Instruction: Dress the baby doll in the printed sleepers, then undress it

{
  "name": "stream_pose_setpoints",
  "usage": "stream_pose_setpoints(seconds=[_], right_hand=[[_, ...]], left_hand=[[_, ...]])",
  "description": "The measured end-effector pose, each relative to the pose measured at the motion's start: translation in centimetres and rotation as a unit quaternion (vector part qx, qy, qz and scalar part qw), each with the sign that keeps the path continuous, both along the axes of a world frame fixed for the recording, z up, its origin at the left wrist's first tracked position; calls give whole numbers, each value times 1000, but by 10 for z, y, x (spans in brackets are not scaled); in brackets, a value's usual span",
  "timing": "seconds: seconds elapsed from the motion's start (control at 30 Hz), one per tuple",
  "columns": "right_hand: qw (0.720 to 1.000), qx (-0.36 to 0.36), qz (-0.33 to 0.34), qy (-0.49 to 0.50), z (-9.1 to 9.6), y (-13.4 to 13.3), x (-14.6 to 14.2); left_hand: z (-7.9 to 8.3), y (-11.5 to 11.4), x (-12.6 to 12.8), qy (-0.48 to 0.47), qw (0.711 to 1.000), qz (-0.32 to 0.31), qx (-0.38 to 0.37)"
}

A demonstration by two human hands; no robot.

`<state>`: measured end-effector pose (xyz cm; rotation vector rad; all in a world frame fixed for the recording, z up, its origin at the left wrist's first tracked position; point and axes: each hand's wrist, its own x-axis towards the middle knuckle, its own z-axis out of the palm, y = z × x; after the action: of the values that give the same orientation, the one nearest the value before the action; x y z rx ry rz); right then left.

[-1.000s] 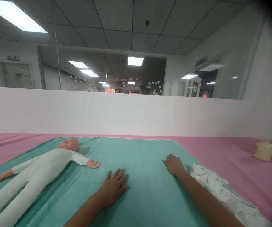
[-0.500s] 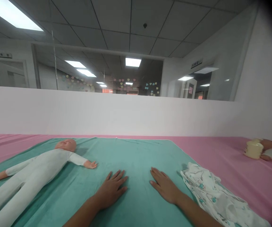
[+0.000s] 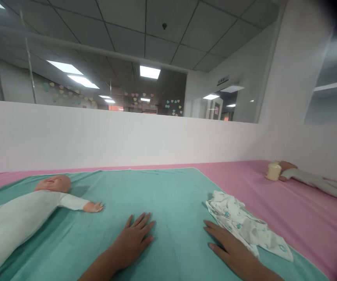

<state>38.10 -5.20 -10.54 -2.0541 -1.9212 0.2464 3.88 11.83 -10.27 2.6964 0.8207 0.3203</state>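
Note:
My left hand [image 3: 135,240] lies on the green blanket [image 3: 168,187] with its fingers spread and holds nothing. To its left a baby doll [image 3: 36,208] in a white suit is stretched on its back, one arm reaching toward that hand. My right hand [image 3: 229,246] is open, fingers extended, close beside a crumpled white baby cloth or garment [image 3: 238,218] with a small teal print. From this view I cannot tell whether the hand touches the cloth.
Pink sheeting [image 3: 238,175] surrounds the blanket. At the far right stand a pale yellow bottle [image 3: 273,171] and, behind it, a second doll [image 3: 314,179] lying down. A low white wall [image 3: 127,136] with glass above it closes off the back.
The view has turned to the right, bringing more of the second doll into sight. My right hand has shifted right, nearer the printed cloth; my left hand stays nearly in place.

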Motion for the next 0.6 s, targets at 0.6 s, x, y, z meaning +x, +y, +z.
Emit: stream_pose_setpoints(seconds=[0.6], right_hand=[[957, 71, -106, -259, 66, 44, 49]], left_hand=[[-5, 2, 0, -23, 1000, -2, -6]])
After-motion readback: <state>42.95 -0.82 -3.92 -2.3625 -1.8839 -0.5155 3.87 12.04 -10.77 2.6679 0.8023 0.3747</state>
